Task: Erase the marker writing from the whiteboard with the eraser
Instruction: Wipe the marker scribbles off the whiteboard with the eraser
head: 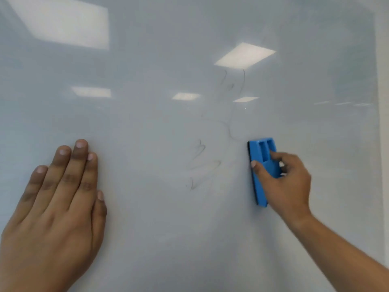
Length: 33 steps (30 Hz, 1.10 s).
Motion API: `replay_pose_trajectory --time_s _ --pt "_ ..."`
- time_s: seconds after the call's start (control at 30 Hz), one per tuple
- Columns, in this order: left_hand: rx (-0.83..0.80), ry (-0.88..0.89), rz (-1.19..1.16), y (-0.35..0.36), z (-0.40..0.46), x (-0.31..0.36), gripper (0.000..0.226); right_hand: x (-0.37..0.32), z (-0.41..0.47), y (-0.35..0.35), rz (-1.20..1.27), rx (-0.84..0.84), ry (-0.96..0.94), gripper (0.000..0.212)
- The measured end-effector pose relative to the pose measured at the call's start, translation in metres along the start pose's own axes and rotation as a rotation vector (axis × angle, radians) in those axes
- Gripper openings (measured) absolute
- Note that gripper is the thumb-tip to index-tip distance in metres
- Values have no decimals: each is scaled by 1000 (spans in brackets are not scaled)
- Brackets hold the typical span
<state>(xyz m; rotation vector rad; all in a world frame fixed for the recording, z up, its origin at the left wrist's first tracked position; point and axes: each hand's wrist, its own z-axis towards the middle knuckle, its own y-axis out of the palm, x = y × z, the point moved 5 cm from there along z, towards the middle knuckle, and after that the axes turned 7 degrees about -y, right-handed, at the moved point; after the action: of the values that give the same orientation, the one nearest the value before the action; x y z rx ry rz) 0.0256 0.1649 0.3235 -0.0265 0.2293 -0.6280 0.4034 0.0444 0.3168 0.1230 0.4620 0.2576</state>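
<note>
A glossy whiteboard [147, 239] fills the view. Faint smeared marker writing [200, 163] lies in its middle, with thin dark strokes higher up [243, 81] and a curl just left of the eraser's top. My right hand [288, 182] grips a blue plastic eraser [262, 157], which stands upright with its dark felt side against the board, to the right of the smears. My left hand [56, 205] lies flat on the board at the lower left, fingers together and pointing up, holding nothing.
Ceiling lights reflect off the board as bright patches [245, 54]. The board's right edge [376, 123] runs down the far right, with a pale wall beyond it.
</note>
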Motion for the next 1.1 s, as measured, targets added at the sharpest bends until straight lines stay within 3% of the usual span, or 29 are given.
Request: replay_pose_trajectory --time_s 0.1,0.2,0.27,0.4,0.47,0.53,0.7,0.77,0.83,0.93,0.97,1.03,1.1 --pt "-1 0 2 2 0 0 61 -34 -65 15 112 -236 -229 34" --pt "3 -6 3 4 0 -3 61 -48 -102 15 43 -503 -522 39" --pt "14 -14 -6 6 -1 -4 61 -33 -74 8 -47 -461 -538 39" --pt "16 -6 -6 7 0 -2 61 20 5 -13 -2 -103 -5 35" --pt "17 -1 1 8 0 -3 61 25 6 -10 4 -34 102 35" --pt "27 1 9 7 0 -2 61 5 -15 -4 8 -31 2 35" --pt "72 -14 52 -6 4 7 59 -66 -103 21 14 -466 -536 42" --pt "78 -21 68 -11 4 9 58 -72 -100 22 -52 -508 -666 41" --pt "84 -32 93 -14 4 11 58 -65 -67 18 -67 -373 -565 36" --pt "74 -32 124 -16 5 14 57 -42 -7 11 13 -120 -104 31" --pt "69 -33 129 -17 6 14 57 -40 -2 13 47 -69 -45 32" --pt "68 -41 140 -17 6 15 56 -51 -14 19 71 -42 -73 33" --pt "71 -45 142 -18 5 17 56 -74 -47 29 120 -175 -266 34"
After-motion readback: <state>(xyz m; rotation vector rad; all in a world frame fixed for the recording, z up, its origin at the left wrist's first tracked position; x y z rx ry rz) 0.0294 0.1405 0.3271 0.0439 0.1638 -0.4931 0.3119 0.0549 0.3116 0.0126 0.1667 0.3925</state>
